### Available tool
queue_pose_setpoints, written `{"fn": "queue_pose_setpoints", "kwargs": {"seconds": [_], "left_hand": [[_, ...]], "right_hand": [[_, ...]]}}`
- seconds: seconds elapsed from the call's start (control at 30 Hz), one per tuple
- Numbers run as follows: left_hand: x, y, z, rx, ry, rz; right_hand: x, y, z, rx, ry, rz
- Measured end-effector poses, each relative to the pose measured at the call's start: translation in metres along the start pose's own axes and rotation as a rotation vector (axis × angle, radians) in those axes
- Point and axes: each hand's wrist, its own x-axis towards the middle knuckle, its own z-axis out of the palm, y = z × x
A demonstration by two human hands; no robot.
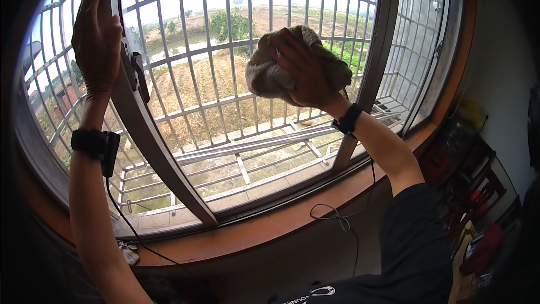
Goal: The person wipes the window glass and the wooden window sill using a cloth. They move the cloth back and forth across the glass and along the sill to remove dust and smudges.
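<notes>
My right hand (306,71) presses a bunched, fluffy grey-brown cloth (270,71) against the glass of a sliding window, right of the middle of the pane. My left hand (97,42) lies along the upright metal frame (145,135) of the sash, palm against it, just left of the dark window latch (138,76). It holds nothing loose. Black straps with cables sit on both wrists. Behind the glass stands a metal security grille (228,46), with long metal bars lying across its bottom.
An orange-brown windowsill (236,240) runs below the window. A crumpled patterned rag (128,252) lies on it at the left. A thin cable (337,216) hangs looped over the sill's edge. At the right, several household things, including a dark red cloth (485,249), stand by the wall.
</notes>
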Motion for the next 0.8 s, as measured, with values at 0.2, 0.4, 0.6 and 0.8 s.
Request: {"fn": "queue_pose_setpoints", "kwargs": {"seconds": [0.2, 0.4, 0.6, 0.8], "left_hand": [[-0.001, -0.001, 0.001, -0.008, 0.003, -0.001], [-0.001, -0.001, 0.002, 0.030, -0.002, 0.012], [0.001, 0.001, 0.000, 0.021, -0.018, 0.000], [0.003, 0.003, -0.001, -0.001, -0.018, -0.007]], "right_hand": [[-0.042, -0.037, 0.023, 0.174, -0.145, -0.003], [-0.087, -0.063, 0.043, 0.278, -0.319, 0.025], [-0.124, -0.088, 0.057, 0.463, -0.722, 0.067], [-0.114, -0.048, 0.030, 0.046, -0.336, -0.262]]}}
